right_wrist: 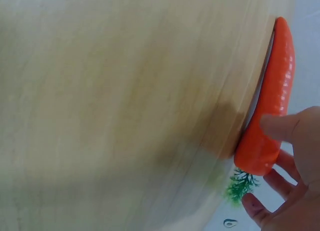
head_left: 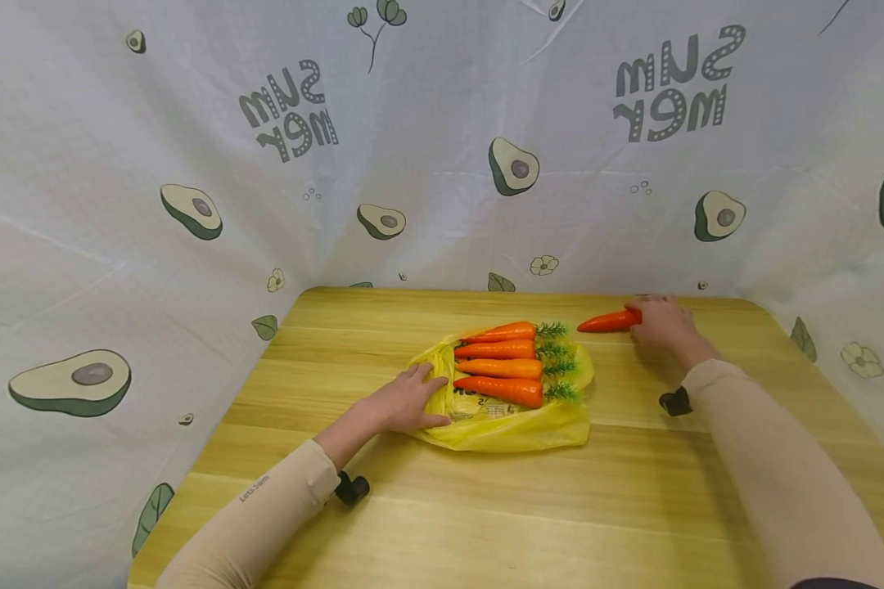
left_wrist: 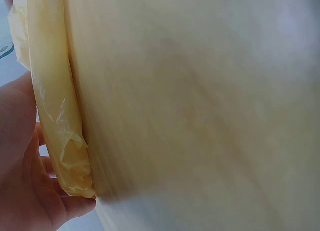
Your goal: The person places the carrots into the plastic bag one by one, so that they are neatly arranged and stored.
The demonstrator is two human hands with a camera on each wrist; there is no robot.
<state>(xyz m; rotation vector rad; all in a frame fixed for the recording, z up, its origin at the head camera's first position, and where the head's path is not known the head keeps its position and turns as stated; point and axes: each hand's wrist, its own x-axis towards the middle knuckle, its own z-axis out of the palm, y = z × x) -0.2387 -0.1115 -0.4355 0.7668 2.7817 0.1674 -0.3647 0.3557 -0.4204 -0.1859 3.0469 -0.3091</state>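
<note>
Several orange carrots (head_left: 498, 367) with green frilly tops lie side by side on a yellow plastic bag (head_left: 516, 438), their tips pointing left. My left hand (head_left: 405, 401) rests with spread fingers on the bag's left edge. In the left wrist view, the bunched bag edge (left_wrist: 57, 101) runs along that hand (left_wrist: 35, 191). At the back right, my right hand (head_left: 663, 325) holds one more carrot (head_left: 606, 321) by its thick end. The right wrist view shows the thumb on this carrot (right_wrist: 272, 86) and the other fingers round its far side, near the green top (right_wrist: 240, 185).
Beneath everything is a light wooden table (head_left: 471, 523). Behind it and at both sides hangs a white curtain (head_left: 427, 123) printed with avocados and lettering. Each wrist carries a small black camera, such as the left one (head_left: 352, 489).
</note>
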